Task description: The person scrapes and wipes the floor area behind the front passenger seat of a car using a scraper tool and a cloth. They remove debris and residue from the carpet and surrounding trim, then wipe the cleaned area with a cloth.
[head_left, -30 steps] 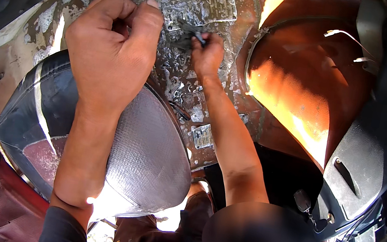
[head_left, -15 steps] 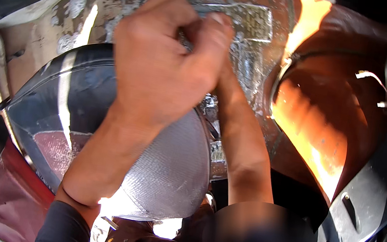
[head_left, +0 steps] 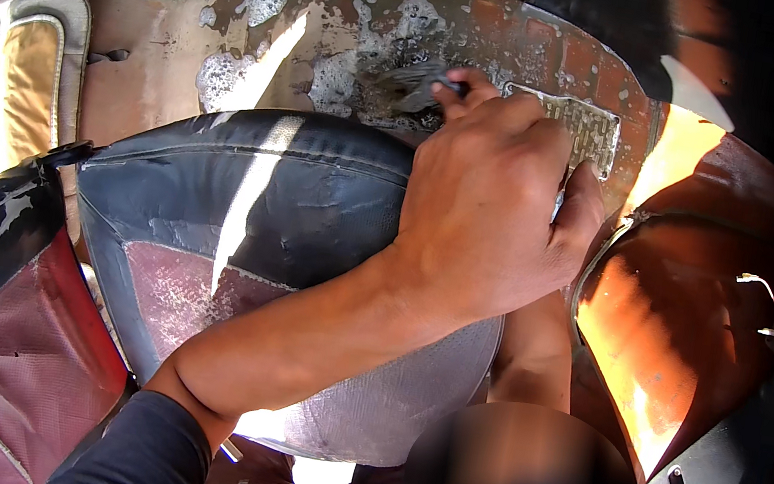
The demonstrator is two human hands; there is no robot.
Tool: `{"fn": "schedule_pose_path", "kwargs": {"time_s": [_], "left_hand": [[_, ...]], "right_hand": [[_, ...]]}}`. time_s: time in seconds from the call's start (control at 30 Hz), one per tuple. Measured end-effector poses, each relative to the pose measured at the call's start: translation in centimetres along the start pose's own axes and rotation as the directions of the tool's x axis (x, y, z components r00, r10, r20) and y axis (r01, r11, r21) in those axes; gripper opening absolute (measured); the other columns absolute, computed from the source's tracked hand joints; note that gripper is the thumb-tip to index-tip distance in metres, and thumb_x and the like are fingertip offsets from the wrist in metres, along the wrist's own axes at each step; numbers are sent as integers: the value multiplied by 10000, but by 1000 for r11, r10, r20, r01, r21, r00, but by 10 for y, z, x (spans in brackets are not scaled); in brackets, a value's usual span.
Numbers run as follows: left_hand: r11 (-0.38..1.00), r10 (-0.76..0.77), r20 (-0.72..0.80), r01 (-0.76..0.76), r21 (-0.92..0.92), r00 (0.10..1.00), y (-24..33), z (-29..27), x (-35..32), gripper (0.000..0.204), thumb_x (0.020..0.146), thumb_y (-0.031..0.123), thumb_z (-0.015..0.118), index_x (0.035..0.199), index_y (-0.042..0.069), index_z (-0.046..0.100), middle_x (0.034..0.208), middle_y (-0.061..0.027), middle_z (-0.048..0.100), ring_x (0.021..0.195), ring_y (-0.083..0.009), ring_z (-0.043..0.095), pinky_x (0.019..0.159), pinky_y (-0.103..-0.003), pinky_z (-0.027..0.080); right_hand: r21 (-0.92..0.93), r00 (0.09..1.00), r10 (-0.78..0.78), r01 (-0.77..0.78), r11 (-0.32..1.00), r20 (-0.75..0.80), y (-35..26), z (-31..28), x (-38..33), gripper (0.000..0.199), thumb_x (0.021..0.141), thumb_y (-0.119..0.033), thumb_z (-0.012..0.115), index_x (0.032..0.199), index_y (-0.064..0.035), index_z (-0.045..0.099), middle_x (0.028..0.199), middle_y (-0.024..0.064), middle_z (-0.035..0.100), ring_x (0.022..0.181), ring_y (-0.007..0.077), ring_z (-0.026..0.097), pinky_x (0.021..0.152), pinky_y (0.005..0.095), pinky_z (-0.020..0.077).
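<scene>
My left hand comes in from the lower left and is closed, its back toward me, around the handle end of a brush. The brush's motion-blurred grey head lies on the wet, soapy floor. A finger and the brush's dark end show just beyond my left knuckles. My right forearm reaches up from below and passes behind the left hand, which hides my right hand and its fingers. White suds lie in patches around the brush, and a ridged rectangular pad is just right of my knuckles.
A black seat with a worn maroon panel bulges up below my left arm. Another black and maroon seat stands at far left, near a tan padded piece. Orange panels and a thin white cable are at right.
The view has shifted, so seats and floor appear farther right and lower. My hands have moved rightward, and the brush head shows beyond the left hand, where it was covered before.
</scene>
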State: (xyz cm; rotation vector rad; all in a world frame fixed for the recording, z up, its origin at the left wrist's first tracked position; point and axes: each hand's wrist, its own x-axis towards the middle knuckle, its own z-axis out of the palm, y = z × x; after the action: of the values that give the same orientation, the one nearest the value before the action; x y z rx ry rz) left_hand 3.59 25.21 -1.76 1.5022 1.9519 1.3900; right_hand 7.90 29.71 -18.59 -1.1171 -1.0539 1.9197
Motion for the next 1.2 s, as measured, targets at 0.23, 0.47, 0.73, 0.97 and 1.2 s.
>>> {"fn": "schedule_pose_path", "kwargs": {"time_s": [0.23, 0.47, 0.73, 0.97, 1.2], "left_hand": [[1000, -11, 0, 11, -15, 1000, 6, -1, 1, 217, 771, 40, 707, 615, -5, 563, 601, -118, 552, 486, -247, 537, 476, -360, 423], [999, -7, 52, 9, -35, 999, 4, 4, 1, 242, 836, 65, 711, 651, -26, 584, 602, -24, 545, 524, -67, 467, 471, -267, 363], [997, -82, 89, 83, -7, 993, 3, 1, 0, 273, 864, 141, 707, 672, -22, 602, 588, 1, 533, 540, -56, 450, 502, -259, 367], [993, -113, 94, 108, 56, 989, 0, -6, 1, 309, 876, 213, 706, 689, -18, 622, 574, 12, 512, 555, -54, 436, 530, -256, 368], [985, -171, 94, 167, 49, 981, 2, -6, 5, 322, 877, 221, 693, 671, -14, 617, 562, 6, 511, 548, -71, 443, 529, -279, 374]], "right_hand": [[-714, 814, -351, -107, 691, -462, 19, -205, -67, 205, 794, -133, 706, 923, -6, 610, 766, 89, 649, 721, 179, 611, 681, 340, 506], [-720, 728, -334, -306, 623, -599, 86, -153, -86, 206, 802, -100, 702, 974, -19, 621, 985, 218, 649, 914, 405, 631, 838, 474, 513], [-619, 918, -301, 81, 781, -260, 52, -94, -32, 211, 814, -19, 725, 1008, -6, 642, 995, 190, 653, 931, 335, 661, 853, 401, 523], [-774, 702, -358, -452, 444, -615, 19, -193, -53, 260, 798, -131, 658, 1027, -12, 623, 1039, 247, 642, 944, 425, 648, 880, 484, 526], [-725, 982, -134, -4, 689, -133, 65, -80, -21, 274, 835, -129, 718, 1087, -25, 690, 1038, 208, 707, 958, 375, 686, 871, 423, 538]]}}
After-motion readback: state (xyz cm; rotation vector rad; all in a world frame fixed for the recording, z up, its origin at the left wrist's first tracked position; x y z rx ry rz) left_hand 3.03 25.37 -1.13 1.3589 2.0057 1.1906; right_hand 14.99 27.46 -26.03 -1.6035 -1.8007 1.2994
